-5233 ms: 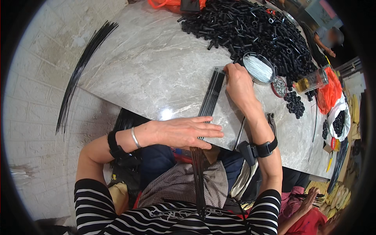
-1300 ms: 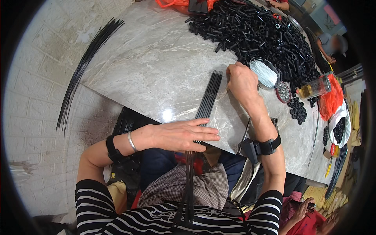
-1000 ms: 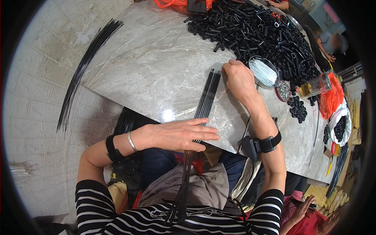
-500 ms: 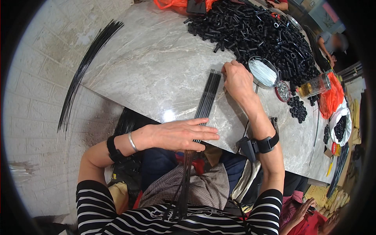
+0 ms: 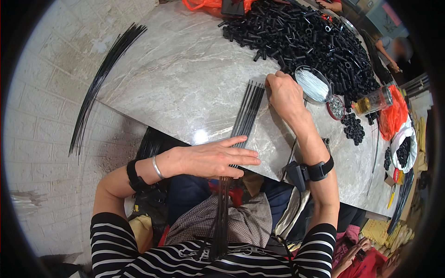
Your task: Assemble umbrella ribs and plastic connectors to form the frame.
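Thin black rods [image 5: 246, 113] lie side by side on the grey stone table, their far ends slightly fanned. My left hand [image 5: 213, 160] rests flat across them near the table's front edge, fingers stretched and spread. Below that hand the rods run on over the edge toward my lap. Beside their far ends, on the right, my right hand [image 5: 283, 95] is closed in a pinch. Whatever its fingertips hold is too small or hidden to make out. Just right of this hand stands a round dish [image 5: 313, 84] of thin white strips.
A large heap of black tubes [image 5: 306, 37] covers the far right. Nearby are a tub of small metal pieces [image 5: 335, 107], black rings [image 5: 353, 129], a jar of yellow liquid [image 5: 373, 100] and an orange bag [image 5: 393, 113]. More rods [image 5: 104, 76] overhang the left edge. Other people sit around.
The rods' far ends have spread apart, with gaps between them. My right hand has shifted very slightly right; my left hand stays in place.
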### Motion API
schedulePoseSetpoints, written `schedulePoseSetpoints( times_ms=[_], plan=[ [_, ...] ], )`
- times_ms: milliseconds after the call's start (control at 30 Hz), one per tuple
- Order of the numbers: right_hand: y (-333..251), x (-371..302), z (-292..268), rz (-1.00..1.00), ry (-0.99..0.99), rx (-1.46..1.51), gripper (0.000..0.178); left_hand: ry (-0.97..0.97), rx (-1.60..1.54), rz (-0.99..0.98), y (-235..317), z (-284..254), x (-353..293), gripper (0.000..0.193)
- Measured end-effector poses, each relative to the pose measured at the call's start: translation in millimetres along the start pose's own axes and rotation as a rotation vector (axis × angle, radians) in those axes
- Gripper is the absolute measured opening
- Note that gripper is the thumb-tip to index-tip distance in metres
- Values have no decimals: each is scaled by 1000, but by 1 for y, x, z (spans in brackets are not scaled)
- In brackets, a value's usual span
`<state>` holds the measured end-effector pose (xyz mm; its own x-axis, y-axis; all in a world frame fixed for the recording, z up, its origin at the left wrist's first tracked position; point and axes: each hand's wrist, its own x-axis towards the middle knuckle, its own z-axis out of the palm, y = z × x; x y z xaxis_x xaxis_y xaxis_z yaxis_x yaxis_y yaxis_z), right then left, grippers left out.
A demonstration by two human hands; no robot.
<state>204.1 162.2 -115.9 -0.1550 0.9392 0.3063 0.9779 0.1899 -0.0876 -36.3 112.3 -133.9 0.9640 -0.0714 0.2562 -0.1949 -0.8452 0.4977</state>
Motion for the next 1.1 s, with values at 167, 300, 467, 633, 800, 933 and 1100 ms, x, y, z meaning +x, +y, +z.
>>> schedulePoseSetpoints(
  times_ms=[167, 300, 467, 633, 800, 933, 1100],
  plan=[
    [-2, 0, -8, -3, -42, 8, 13, 0, 3, 0, 0, -1, 0, 23],
    [2, -1, -9, 30, -76, 93, 17, 19, -1, 3, 0, 1, -2, 22],
    [8, -2, -4, 41, -59, 117, 18, 7, -13, -1, 0, 0, -1, 19],
    [4, -3, 4, 27, 16, 71, 14, 7, 1, 1, 1, 0, 1, 18],
    [2, -4, 10, 16, 87, 57, 13, -16, 10, -6, 1, -2, 1, 18],
    [-5, -2, 13, 13, 89, 61, 14, -16, 3, -13, 2, -1, 0, 18],
    [1, 1, 11, -39, 48, 184, 15, -36, 21, -11, 4, -5, 1, 20]
  ],
)
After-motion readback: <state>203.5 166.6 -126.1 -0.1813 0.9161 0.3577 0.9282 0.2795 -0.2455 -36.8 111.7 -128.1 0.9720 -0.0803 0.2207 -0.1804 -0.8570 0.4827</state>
